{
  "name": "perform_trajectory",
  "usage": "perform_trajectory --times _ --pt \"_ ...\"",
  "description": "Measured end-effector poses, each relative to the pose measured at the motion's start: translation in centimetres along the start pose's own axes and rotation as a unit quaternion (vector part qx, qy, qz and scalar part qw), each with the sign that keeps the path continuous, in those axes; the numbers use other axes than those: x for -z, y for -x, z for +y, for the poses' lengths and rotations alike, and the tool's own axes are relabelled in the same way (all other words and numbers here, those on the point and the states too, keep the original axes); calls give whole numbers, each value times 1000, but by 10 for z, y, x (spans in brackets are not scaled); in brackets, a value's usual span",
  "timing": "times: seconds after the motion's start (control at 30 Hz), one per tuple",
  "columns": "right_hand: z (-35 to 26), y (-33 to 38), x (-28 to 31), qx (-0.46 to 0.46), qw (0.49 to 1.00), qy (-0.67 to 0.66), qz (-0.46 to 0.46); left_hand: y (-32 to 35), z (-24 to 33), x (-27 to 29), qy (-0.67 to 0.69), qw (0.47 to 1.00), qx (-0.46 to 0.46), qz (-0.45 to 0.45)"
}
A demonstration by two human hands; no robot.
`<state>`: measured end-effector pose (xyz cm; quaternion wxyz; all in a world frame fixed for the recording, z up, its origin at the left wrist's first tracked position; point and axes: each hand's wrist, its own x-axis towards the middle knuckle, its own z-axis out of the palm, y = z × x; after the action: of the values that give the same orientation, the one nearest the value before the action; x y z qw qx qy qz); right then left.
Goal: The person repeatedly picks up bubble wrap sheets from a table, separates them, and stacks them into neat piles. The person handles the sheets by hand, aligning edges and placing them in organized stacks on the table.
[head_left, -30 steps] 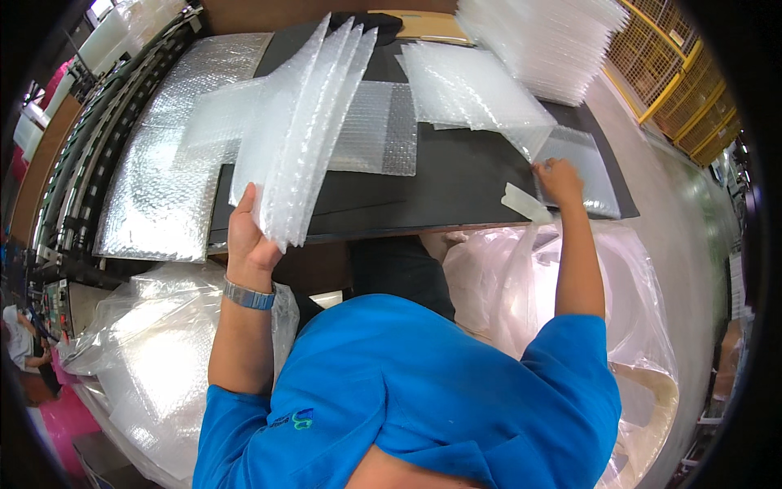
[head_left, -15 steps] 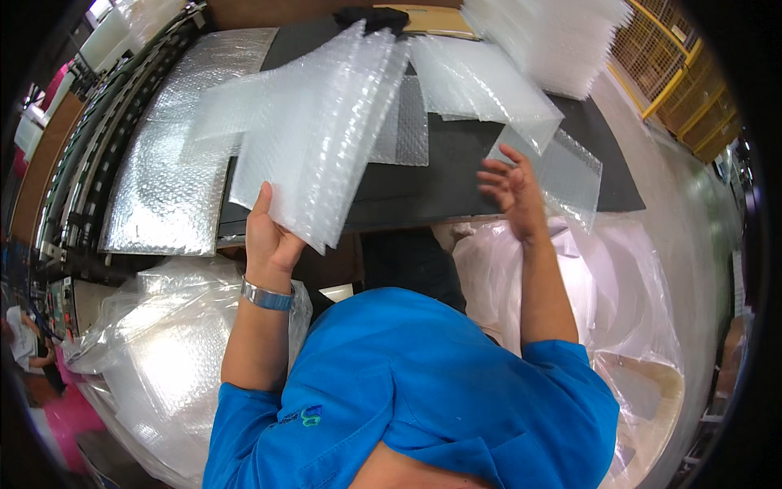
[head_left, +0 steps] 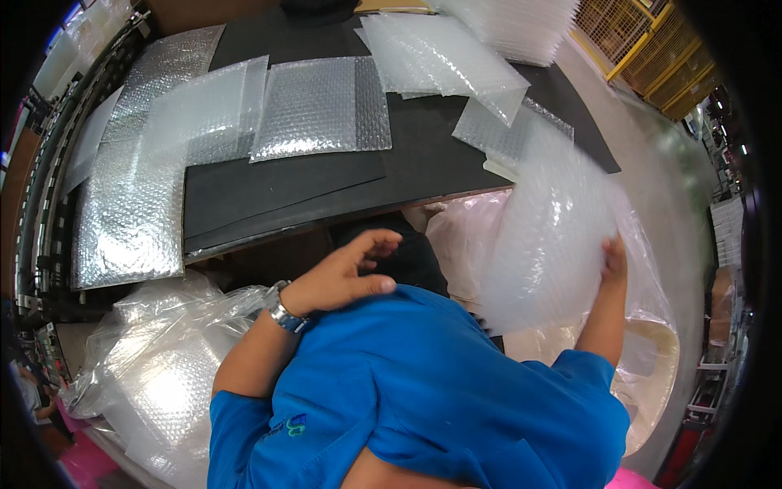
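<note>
A blurred stack of clear bubble-wrap sheets (head_left: 542, 236) stands tilted at the right, over the table's front edge. My right hand (head_left: 615, 259) grips its right edge; part of the fingers is hidden behind the sheets. In front of my body my left hand (head_left: 358, 269) is empty, with its thumb and fingers apart. A bubble-wrap piece (head_left: 318, 106) lies flat on the black table (head_left: 293, 183), overlapping another bubble-wrap piece (head_left: 208, 110) to its left. Farther right lies a fanned group of bubble-wrap sheets (head_left: 444, 61), with a single piece (head_left: 481, 130) below it.
A long bubble-wrap strip (head_left: 130, 220) covers the table's left end beside a roller conveyor (head_left: 49, 196). A tall bubble-wrap pile (head_left: 521, 28) stands at the back right. Plastic bags hold sheets (head_left: 163, 375) at lower left and pinkish film (head_left: 460, 236) at right. Yellow mesh fencing (head_left: 643, 49) stands beyond.
The bubble-wrap stack has passed from my left hand to my right and swung from the table's middle to the right. My left hand has let go and drawn back towards my body.
</note>
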<state>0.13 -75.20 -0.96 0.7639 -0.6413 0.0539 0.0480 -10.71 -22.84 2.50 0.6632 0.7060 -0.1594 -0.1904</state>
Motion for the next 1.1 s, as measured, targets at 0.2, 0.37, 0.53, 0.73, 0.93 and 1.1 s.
perform_trajectory --times 0.2,0.37,0.53,0.73,0.93,1.1 --pt "79 115 138 -343 800 352 344 -3 -1 24 68 990 -5 122" --pt "81 8 100 215 721 487 443 -8 5 40 43 978 -21 201" --pt "-49 -64 -187 441 689 575 36 -20 15 43 76 968 -6 241" --pt "-91 -189 -243 320 801 504 39 -51 27 75 180 949 -9 259" --pt "-56 -256 -75 43 811 559 169 -140 35 141 235 929 56 280" --pt "-58 -239 -112 17 890 438 123 -233 38 160 223 933 111 259"
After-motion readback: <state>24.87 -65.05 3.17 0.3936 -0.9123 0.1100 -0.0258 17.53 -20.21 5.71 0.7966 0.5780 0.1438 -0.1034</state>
